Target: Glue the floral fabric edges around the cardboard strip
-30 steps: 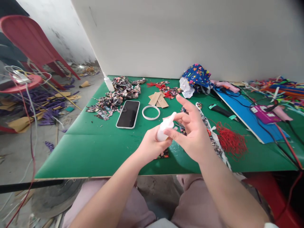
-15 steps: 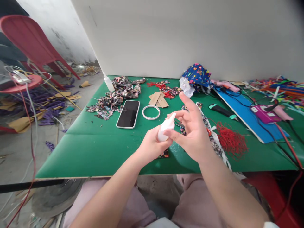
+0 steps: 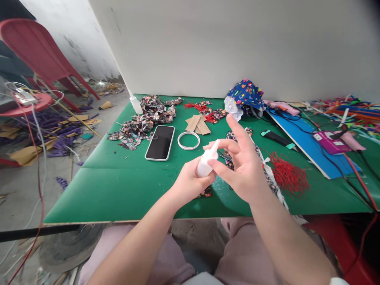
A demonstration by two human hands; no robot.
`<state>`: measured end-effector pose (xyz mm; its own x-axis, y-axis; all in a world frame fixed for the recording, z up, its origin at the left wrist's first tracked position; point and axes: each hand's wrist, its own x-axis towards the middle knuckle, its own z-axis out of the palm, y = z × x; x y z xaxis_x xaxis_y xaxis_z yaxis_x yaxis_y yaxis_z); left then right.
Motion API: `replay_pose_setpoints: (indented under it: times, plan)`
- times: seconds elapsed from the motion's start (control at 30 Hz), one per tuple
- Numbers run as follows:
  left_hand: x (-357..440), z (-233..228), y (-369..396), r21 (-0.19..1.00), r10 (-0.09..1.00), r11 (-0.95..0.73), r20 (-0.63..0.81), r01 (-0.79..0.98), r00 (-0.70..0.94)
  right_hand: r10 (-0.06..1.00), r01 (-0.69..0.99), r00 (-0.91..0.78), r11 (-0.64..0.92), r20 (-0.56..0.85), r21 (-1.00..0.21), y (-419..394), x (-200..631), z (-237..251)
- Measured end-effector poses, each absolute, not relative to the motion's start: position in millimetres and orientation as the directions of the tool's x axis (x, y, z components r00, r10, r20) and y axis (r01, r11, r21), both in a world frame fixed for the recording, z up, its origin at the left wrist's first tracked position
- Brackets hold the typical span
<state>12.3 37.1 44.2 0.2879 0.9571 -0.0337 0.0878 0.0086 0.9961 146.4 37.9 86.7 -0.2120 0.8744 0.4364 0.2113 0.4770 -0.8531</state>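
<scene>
A small white squeeze bottle with a pointed nozzle [image 3: 204, 166] is wrapped in my left hand [image 3: 188, 182], tilted up to the right over the table's near half. My right hand [image 3: 245, 170] has its thumb on the bottle's cap and a middle finger behind the nozzle, while the index finger points up. Under my hands a piece of dark floral fabric [image 3: 206, 192] shows in part. Partly hidden behind my right hand lie more floral fabric and a metal tool. Beyond the bottle are a white ring [image 3: 189, 148] and a phone [image 3: 160, 143].
On the green table [image 3: 118, 186] lie crumpled floral strips [image 3: 148, 122], another white nozzle bottle [image 3: 136, 105], cardboard pieces [image 3: 198, 124], a blue patterned cloth [image 3: 246, 97], a utility knife [image 3: 278, 139], red threads [image 3: 289, 174], a blue board [image 3: 311, 142] and a purple box with cables [image 3: 331, 142].
My right thumb and fingers have shifted slightly around the cap, and the nozzle has turned a little. My left hand keeps the bottle in nearly the same place.
</scene>
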Motion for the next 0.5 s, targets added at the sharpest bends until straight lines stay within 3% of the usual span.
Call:
replay_pose_setpoints:
  times: [0.3,0.5]
  plan:
    - [11.6,45.8,36.4,0.996,0.955,-0.004,-0.023,0.092,0.296,0.850,0.163,-0.265,0.504,0.455,-0.848,37.9,147.3,90.1]
    - [11.6,47.2,37.6,0.992,0.958,-0.019,-0.019,0.128,0.287,0.857,0.255,-0.184,0.514,0.481,-0.819,41.2,146.6,85.9]
